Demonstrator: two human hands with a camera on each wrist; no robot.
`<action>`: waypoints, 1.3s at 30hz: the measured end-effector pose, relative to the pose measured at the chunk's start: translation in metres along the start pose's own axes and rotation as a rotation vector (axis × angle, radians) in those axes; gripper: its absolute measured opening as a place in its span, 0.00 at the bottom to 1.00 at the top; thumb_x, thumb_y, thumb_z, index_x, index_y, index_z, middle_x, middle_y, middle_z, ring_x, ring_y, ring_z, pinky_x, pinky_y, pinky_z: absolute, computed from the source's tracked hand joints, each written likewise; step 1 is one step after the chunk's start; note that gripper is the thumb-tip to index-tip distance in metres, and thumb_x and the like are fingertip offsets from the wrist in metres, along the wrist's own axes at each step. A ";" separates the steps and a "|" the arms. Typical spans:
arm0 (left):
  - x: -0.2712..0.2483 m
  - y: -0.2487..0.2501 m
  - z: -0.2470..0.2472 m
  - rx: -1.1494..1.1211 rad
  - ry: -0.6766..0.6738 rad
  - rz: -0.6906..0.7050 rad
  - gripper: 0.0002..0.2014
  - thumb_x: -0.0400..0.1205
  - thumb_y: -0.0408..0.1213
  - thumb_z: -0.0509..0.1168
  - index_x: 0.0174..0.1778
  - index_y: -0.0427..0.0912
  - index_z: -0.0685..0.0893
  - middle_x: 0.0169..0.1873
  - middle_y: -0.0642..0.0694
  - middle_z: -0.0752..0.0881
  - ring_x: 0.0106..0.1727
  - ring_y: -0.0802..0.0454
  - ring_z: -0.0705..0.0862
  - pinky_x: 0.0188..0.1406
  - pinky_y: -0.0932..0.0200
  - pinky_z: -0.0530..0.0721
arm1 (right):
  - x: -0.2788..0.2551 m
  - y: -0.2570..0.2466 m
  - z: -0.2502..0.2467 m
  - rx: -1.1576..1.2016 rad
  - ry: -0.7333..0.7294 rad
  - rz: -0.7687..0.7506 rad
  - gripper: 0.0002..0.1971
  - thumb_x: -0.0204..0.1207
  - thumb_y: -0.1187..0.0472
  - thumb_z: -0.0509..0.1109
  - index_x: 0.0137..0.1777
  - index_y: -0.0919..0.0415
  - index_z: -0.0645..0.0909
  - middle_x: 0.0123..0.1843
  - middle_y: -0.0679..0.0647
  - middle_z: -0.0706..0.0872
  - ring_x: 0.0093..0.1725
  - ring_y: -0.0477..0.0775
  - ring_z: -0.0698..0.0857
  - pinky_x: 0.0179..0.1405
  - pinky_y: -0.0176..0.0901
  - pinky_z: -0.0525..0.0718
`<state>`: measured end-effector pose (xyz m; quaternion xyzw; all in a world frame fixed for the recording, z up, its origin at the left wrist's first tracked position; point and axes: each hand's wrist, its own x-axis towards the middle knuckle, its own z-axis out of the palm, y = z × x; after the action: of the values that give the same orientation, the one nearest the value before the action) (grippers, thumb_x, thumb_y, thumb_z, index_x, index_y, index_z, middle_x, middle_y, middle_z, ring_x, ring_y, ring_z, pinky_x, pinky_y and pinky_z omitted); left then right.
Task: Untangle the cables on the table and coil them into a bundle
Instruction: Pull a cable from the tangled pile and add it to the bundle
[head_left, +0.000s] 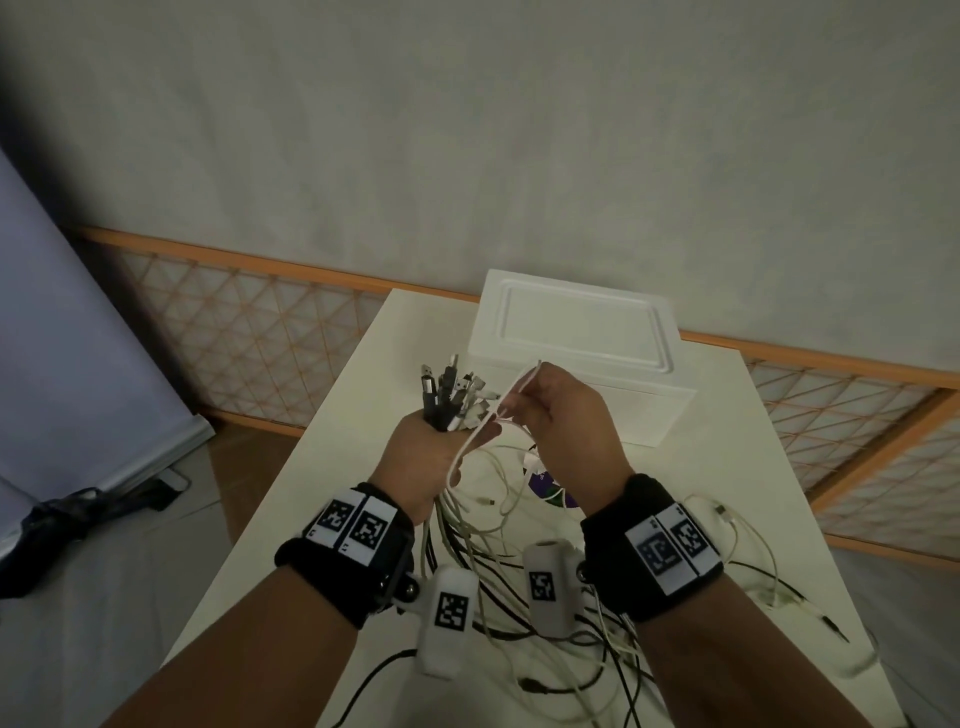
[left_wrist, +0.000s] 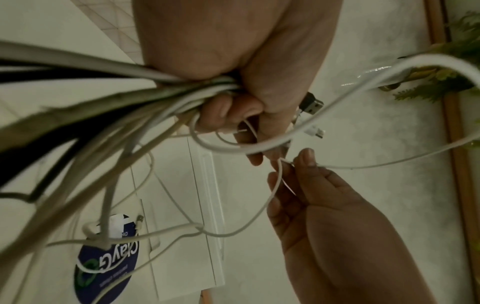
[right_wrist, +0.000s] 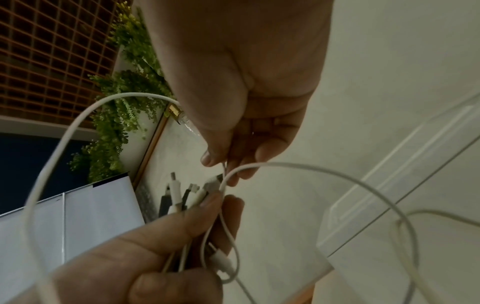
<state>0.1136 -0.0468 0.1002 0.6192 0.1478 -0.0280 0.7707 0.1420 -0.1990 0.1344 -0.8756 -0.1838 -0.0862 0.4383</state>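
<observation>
My left hand (head_left: 426, 447) is held above the table and grips a bundle of black and white cables (head_left: 452, 400), whose plug ends stick up out of the fist. The bundle's cords (left_wrist: 109, 96) trail down to a loose tangle of cables (head_left: 545, 623) on the table. Just right of it, my right hand (head_left: 566, 421) pinches a thin white cable (head_left: 519, 387) between thumb and fingers. That thin white cable (right_wrist: 228, 179) loops from the pinch toward the left hand (right_wrist: 155, 257). In the left wrist view the right hand (left_wrist: 306, 185) pinches the thin cable (left_wrist: 278, 185) below the fist (left_wrist: 246, 107).
A white rectangular box (head_left: 576, 353) stands at the back of the white table (head_left: 343, 415). A round purple-and-white label (head_left: 545, 483) lies under the cables. The table's left edge drops to the floor; a lattice screen (head_left: 249, 327) runs behind.
</observation>
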 end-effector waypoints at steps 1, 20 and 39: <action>0.000 -0.001 -0.001 -0.008 0.011 0.017 0.05 0.72 0.32 0.78 0.42 0.41 0.90 0.24 0.47 0.79 0.21 0.54 0.71 0.19 0.66 0.68 | -0.001 0.000 -0.001 0.020 0.012 0.021 0.07 0.79 0.58 0.68 0.44 0.61 0.81 0.38 0.50 0.89 0.38 0.49 0.88 0.43 0.51 0.86; -0.003 -0.008 -0.023 -0.078 0.007 -0.054 0.05 0.75 0.29 0.73 0.39 0.38 0.83 0.42 0.40 0.87 0.17 0.60 0.64 0.17 0.67 0.63 | -0.011 0.012 -0.003 0.029 -0.037 0.118 0.05 0.77 0.65 0.69 0.41 0.56 0.83 0.33 0.44 0.85 0.36 0.41 0.82 0.36 0.28 0.76; 0.002 -0.015 -0.026 0.082 0.032 -0.125 0.09 0.78 0.42 0.72 0.44 0.38 0.85 0.24 0.47 0.83 0.18 0.56 0.63 0.16 0.65 0.61 | -0.004 0.005 -0.025 0.097 0.219 -0.095 0.18 0.76 0.76 0.65 0.48 0.50 0.86 0.43 0.44 0.88 0.46 0.39 0.87 0.51 0.33 0.84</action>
<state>0.1068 -0.0245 0.0809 0.6401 0.1974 -0.0721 0.7390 0.1403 -0.2230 0.1449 -0.8290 -0.1799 -0.1928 0.4931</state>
